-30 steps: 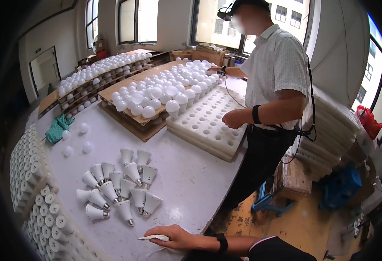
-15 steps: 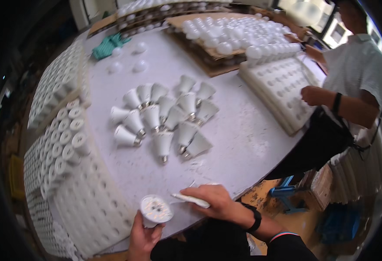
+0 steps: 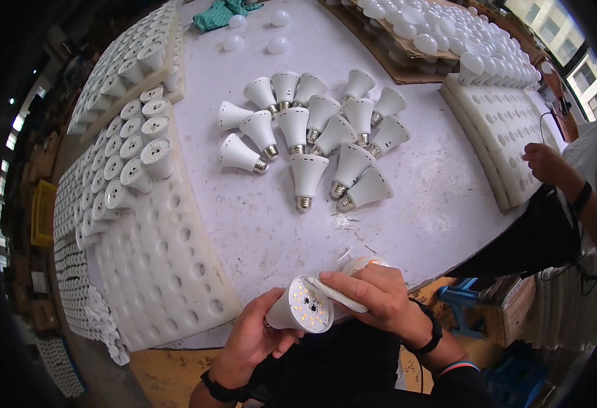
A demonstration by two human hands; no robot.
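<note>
My left hand (image 3: 258, 333) is closed around a white LED bulb body (image 3: 311, 306), tilted so that its round board of small yellow LEDs faces up and right. With my right hand (image 3: 380, 292) I grip a flat white piece (image 3: 339, 294), whose material I cannot make out. Its tip is at the rim of the bulb body. Partly hidden behind my right hand is a round white and orange thing (image 3: 366, 262). Farther up the table, several white bulb bodies (image 3: 306, 178) lie in a loose group, their metal screw ends mostly toward me.
Foam trays (image 3: 166, 272) on the left hold rows of upright bulb bodies (image 3: 156, 156). White domes (image 3: 278, 45) and a green cloth (image 3: 218, 15) lie at the back. Another foam tray (image 3: 496, 129) stands at right, near a co-worker's hand (image 3: 544, 163). A blue stool (image 3: 460, 302) is below.
The view has shifted, so the table contents sit higher in it. My hands have come together; the flat white piece went from apart to the bulb body's rim, and the bulb body is now tilted.
</note>
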